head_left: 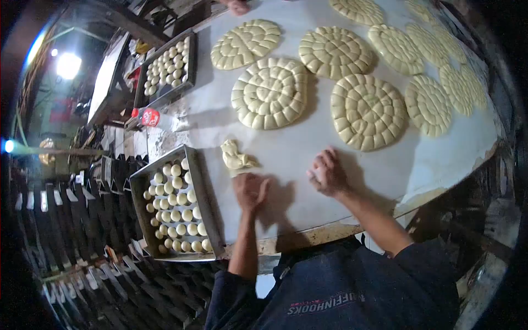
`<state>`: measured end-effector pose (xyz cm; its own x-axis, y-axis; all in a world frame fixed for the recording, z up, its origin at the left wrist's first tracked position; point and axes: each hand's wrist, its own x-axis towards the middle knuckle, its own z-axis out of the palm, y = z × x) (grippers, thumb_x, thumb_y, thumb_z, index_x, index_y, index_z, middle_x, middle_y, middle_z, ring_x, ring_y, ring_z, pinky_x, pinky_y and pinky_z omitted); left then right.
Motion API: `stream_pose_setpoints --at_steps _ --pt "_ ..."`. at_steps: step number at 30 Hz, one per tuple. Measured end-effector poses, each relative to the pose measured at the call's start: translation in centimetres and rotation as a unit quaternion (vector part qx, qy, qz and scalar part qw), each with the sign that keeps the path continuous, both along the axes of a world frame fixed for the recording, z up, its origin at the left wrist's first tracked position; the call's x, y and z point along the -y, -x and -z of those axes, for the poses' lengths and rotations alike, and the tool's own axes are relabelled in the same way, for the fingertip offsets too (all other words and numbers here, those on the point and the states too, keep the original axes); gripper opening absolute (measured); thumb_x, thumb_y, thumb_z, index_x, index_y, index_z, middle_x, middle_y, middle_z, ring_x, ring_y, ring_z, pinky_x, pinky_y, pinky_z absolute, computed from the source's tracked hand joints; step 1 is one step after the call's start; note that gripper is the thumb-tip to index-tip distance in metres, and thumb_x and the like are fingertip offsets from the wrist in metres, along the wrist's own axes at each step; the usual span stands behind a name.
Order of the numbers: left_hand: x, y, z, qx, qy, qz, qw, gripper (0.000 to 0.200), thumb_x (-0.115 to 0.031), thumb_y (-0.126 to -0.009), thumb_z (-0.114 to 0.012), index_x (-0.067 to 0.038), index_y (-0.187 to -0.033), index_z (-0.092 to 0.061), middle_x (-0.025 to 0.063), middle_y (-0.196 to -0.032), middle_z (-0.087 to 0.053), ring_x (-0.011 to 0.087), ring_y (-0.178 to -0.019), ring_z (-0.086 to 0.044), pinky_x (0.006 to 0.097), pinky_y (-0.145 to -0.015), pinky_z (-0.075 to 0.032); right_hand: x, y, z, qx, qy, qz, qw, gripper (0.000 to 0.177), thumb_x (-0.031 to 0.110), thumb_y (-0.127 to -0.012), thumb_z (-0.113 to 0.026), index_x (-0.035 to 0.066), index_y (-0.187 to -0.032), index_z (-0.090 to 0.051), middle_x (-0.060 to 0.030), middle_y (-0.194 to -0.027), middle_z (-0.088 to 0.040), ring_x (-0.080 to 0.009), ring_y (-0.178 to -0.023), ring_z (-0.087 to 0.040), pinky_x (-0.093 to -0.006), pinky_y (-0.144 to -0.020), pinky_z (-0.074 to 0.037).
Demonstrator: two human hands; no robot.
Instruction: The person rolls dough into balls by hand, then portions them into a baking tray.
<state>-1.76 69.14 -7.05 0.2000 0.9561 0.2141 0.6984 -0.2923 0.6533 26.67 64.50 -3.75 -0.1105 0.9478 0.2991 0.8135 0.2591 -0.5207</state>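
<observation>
My left hand (250,192) is cupped palm down on the pale tabletop (286,151), its thumb out to the side. Just beyond it lies an irregular lump of dough (235,155), with one end close to the fingers. To the right, my right hand (326,174) rests on the same surface with curled fingers. Whatever may lie under either hand is hidden. Beyond the hands sit large flat dough rounds scored into segments, the nearest being one round (269,93) ahead and another round (368,112) to the right.
Left of my left hand stands a metal tray (205,203) holding several rows of dough balls (175,199). A second tray (191,59) of balls is farther back, near a clear bottle with a red label (149,116). Another person's hand (238,6) shows at the far edge.
</observation>
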Motion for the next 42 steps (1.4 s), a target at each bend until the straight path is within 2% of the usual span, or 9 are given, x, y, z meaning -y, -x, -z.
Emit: stream_pose_setpoints --at_steps 7,8,11,21,27,31,35,39,42 --pt "10.3 2.0 -2.6 -0.133 -0.021 0.139 0.981 0.023 -0.008 -0.080 -0.066 -0.009 -0.103 -0.065 0.0097 -0.105 -0.062 0.0351 -0.103 -0.056 0.0466 -0.092 -0.044 7.1 -1.5 2.8 0.074 -0.066 -0.216 0.971 0.010 0.008 -0.074 -0.061 0.001 -0.080 -0.059 -0.0192 -0.082 -0.056 -0.0377 -0.090 -0.057 -0.0546 -0.096 -0.043" --pt "9.3 4.9 -0.7 0.041 0.104 0.053 0.992 0.021 -0.010 -0.079 -0.068 -0.010 -0.099 -0.065 0.0097 -0.103 -0.063 0.0346 -0.100 -0.056 0.0465 -0.089 -0.044 6.6 -3.5 3.4 0.061 -0.059 -0.213 0.973 0.010 0.007 -0.072 -0.062 0.001 -0.079 -0.059 -0.0189 -0.081 -0.056 -0.0378 -0.090 -0.057 -0.0545 -0.095 -0.043" --pt "2.6 6.4 -1.3 -0.141 -0.066 -0.015 0.988 0.018 -0.016 -0.074 -0.074 -0.011 -0.088 -0.064 0.0097 -0.093 -0.063 0.0340 -0.093 -0.057 0.0458 -0.082 -0.044 -0.2 -3.0 1.3 0.028 -0.042 -0.036 0.998 0.014 0.009 -0.079 -0.060 -0.003 -0.083 -0.054 -0.0227 -0.092 -0.055 -0.0443 -0.096 -0.052 -0.0575 -0.095 -0.040" --pt "8.4 4.8 -2.9 -0.068 -0.075 0.122 0.987 0.023 -0.008 -0.076 -0.071 -0.007 -0.098 -0.066 0.0112 -0.101 -0.063 0.0326 -0.101 -0.057 0.0448 -0.088 -0.047 2.1 -0.6 2.5 -0.009 -0.048 -0.096 0.994 0.006 0.007 -0.082 -0.053 0.001 -0.085 -0.054 -0.0200 -0.090 -0.052 -0.0426 -0.093 -0.051 -0.0529 -0.095 -0.040" --pt "-1.1 6.6 0.3 -0.006 -0.181 -0.029 0.983 0.017 -0.010 -0.076 -0.066 -0.009 -0.093 -0.063 0.0093 -0.090 -0.060 0.0321 -0.091 -0.055 0.0426 -0.081 -0.045 -5.4 1.8 1.9 0.089 -0.007 0.086 0.992 0.008 0.009 -0.086 -0.054 0.002 -0.085 -0.051 -0.0188 -0.094 -0.055 -0.0404 -0.095 -0.050 -0.0510 -0.086 -0.039" --pt "2.4 2.3 0.3 0.108 0.045 0.057 0.991 0.027 -0.004 -0.074 -0.064 -0.007 -0.101 -0.062 0.0147 -0.105 -0.063 0.0350 -0.105 -0.056 0.0462 -0.092 -0.045 -3.7 6.9 3.9 -0.035 -0.059 0.221 0.973 0.012 0.012 -0.087 -0.055 0.001 -0.091 -0.055 -0.0190 -0.094 -0.055 -0.0388 -0.094 -0.050 -0.0495 -0.085 -0.039" --pt "11.2 7.6 -1.1 -0.057 0.079 0.193 0.976 0.049 -0.008 -0.088 -0.053 -0.005 -0.137 -0.048 0.0160 -0.134 -0.050 0.0331 -0.122 -0.049 0.0387 -0.101 -0.047 1.7 9.0 -4.0 0.105 0.063 0.090 0.988 0.020 0.019 -0.090 -0.056 0.001 -0.097 -0.060 -0.0179 -0.102 -0.063 -0.0336 -0.098 -0.059 -0.0440 -0.082 -0.046" --pt "9.6 17.5 -9.5 0.082 0.241 0.273 0.928 0.043 -0.017 -0.094 -0.055 -0.003 -0.134 -0.048 0.0195 -0.124 -0.054 0.0356 -0.111 -0.055 0.0438 -0.095 -0.049 4.4 -4.8 4.1 0.018 0.338 0.246 0.908 0.025 0.019 -0.091 -0.055 -0.002 -0.104 -0.063 -0.0115 -0.075 -0.065 -0.0230 -0.076 -0.065 -0.0380 -0.067 -0.054" --pt "2.5 26.2 -12.0 0.106 0.029 0.154 0.982 0.035 -0.013 -0.091 -0.058 -0.002 -0.124 -0.054 0.0189 -0.112 -0.057 0.0367 -0.098 -0.058 0.0434 -0.088 -0.049 2.0 2.8 -1.4 -0.219 0.406 0.330 0.824 0.025 0.019 -0.093 -0.055 -0.001 -0.106 -0.064 -0.0069 -0.083 -0.063 -0.0184 -0.081 -0.063 -0.0344 -0.071 -0.056"
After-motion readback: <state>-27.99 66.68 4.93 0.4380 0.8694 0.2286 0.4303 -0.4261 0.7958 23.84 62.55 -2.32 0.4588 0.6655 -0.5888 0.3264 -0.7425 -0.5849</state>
